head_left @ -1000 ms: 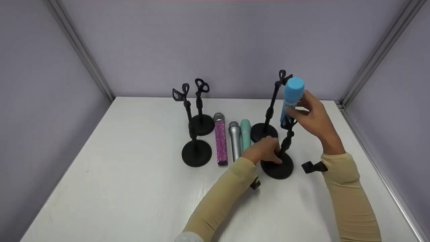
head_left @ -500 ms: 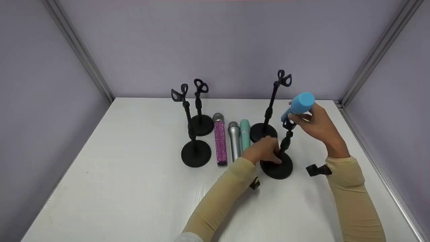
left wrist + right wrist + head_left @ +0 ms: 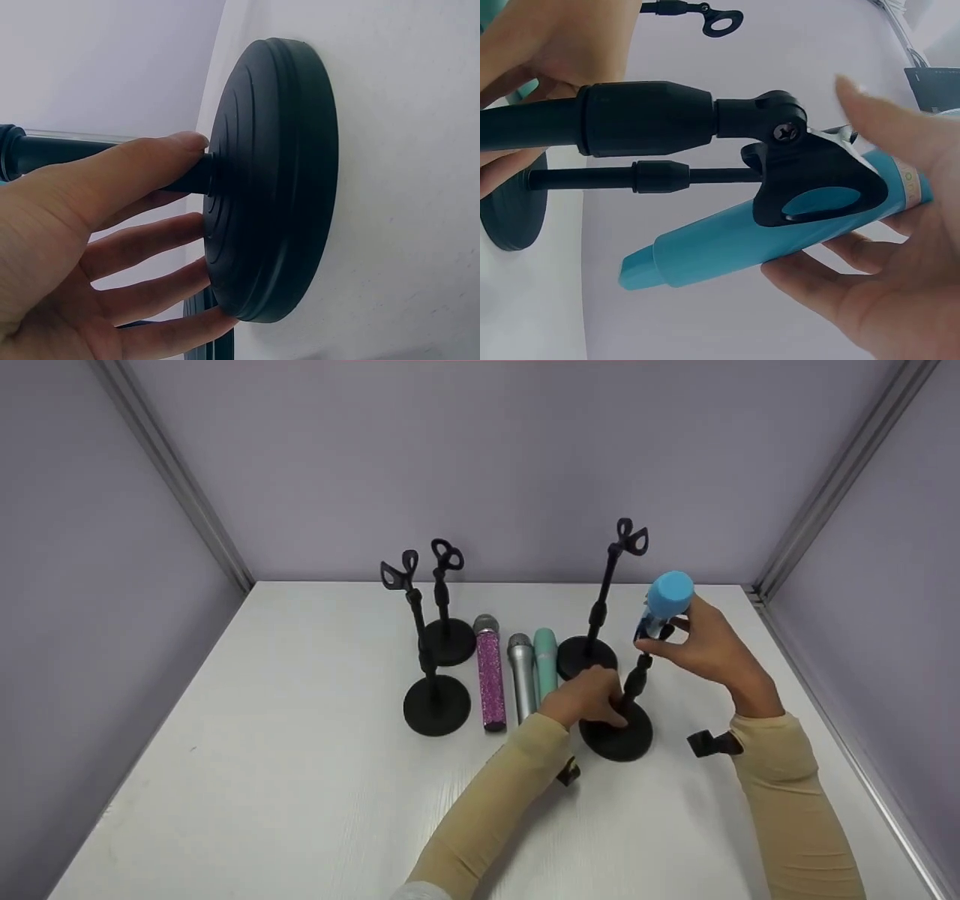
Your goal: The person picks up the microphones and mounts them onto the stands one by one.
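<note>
Blue mic (image 3: 665, 601) at the right of the scene, above the desk (image 3: 300, 780), at the top of the near right stand (image 3: 636, 681). Long axis oblique: round head up and leaning right, narrow tail down and to the left. In the right wrist view it runs slantwise to the stand's post; clip (image 3: 780, 174) lies along its side, blue showing through the loop. Whether fully seated, cannot tell.

Right hand (image 3: 709, 649) grips blue mic from the right, fingers curled to one side of it, thumb on the other; in the right wrist view the thumb tip stands a little off the mic.

Left hand (image 3: 589, 695) low on the near right stand: thumb and forefinger about the foot of the post, other fingers (image 3: 157, 292) spread, tips at the base.

Left of it, lying side by side: purple mic (image 3: 491, 679), silver mic (image 3: 522, 671), green mic (image 3: 546, 660). Axes near to far, heads far. Near ends of silver and green hidden by the left arm.

Upright about them: far right stand (image 3: 598, 613), near left stand (image 3: 427, 656), far left stand (image 3: 450, 645).
</note>
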### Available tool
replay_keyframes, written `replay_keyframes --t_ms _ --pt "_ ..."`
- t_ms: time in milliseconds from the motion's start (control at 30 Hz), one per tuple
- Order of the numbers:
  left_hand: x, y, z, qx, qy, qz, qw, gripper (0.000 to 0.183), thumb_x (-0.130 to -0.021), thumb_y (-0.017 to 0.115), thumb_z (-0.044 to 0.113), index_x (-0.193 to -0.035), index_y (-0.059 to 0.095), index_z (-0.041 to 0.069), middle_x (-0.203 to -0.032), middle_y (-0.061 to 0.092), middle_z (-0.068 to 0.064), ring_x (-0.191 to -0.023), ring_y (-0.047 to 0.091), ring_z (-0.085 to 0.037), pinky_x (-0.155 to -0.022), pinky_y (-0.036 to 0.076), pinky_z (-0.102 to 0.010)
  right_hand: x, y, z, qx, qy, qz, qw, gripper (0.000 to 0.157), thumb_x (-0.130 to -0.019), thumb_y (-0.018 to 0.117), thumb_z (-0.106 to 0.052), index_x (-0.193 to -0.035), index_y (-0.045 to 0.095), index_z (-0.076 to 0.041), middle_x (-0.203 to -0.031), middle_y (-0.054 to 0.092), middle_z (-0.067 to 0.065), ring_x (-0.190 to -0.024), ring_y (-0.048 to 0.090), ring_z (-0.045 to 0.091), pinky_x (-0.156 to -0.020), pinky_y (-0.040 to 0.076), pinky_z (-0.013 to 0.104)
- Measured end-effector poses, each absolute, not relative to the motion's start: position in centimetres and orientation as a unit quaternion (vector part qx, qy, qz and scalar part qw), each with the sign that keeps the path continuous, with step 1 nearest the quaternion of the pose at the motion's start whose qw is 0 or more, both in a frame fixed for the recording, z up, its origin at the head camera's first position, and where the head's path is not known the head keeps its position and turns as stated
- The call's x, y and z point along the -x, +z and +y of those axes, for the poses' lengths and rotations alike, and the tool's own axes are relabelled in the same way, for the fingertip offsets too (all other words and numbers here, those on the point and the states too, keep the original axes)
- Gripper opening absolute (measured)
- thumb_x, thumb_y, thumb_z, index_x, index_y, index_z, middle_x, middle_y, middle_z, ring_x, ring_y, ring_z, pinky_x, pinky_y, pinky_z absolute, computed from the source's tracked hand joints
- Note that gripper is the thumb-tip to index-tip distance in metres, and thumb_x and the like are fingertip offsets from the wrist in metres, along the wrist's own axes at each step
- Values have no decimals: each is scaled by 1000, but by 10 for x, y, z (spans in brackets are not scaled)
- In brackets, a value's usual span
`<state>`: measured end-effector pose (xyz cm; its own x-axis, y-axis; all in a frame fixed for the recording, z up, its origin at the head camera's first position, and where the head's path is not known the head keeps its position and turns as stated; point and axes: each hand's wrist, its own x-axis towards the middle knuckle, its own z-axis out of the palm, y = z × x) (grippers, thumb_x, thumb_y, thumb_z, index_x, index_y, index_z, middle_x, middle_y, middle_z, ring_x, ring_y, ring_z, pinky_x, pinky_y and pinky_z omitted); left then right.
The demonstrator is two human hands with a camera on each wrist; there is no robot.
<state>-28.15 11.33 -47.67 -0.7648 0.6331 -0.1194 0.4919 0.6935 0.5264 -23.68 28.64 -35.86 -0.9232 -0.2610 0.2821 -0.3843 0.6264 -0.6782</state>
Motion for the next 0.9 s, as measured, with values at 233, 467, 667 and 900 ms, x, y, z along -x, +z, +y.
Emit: replay_keyframes --t_ms 233,467,667,900 --pt "281 -477 113 -309 236 910 146 21 -84 87 28 -97 79 13 -82 71 6 -73 61 -7 -65 51 -18 236 -361 286 -167 393 -899 97 67 -86 84 -13 -140 48 4 -131 61 28 -125 59 51 -105 47 67" --pt "281 -476 112 -310 234 911 141 20 -84 87 29 -94 78 14 -85 69 6 -79 58 -8 -67 50 -19 238 -362 283 -165 386 -901 111 61 -86 84 -12 -135 52 6 -126 64 29 -121 62 51 -101 50 67" --pt "282 -477 112 -321 222 912 126 19 -83 88 30 -89 79 14 -85 68 6 -83 54 -9 -69 46 -20 238 -364 283 -162 385 -900 122 58 -87 83 -12 -132 53 7 -123 65 29 -119 63 51 -99 51 67" --pt "282 -478 112 -319 226 911 128 19 -83 88 29 -90 79 14 -79 70 8 -72 57 -6 -62 47 -17 237 -365 281 -164 382 -901 126 54 -88 81 -10 -130 53 7 -122 65 29 -119 63 50 -100 51 66"
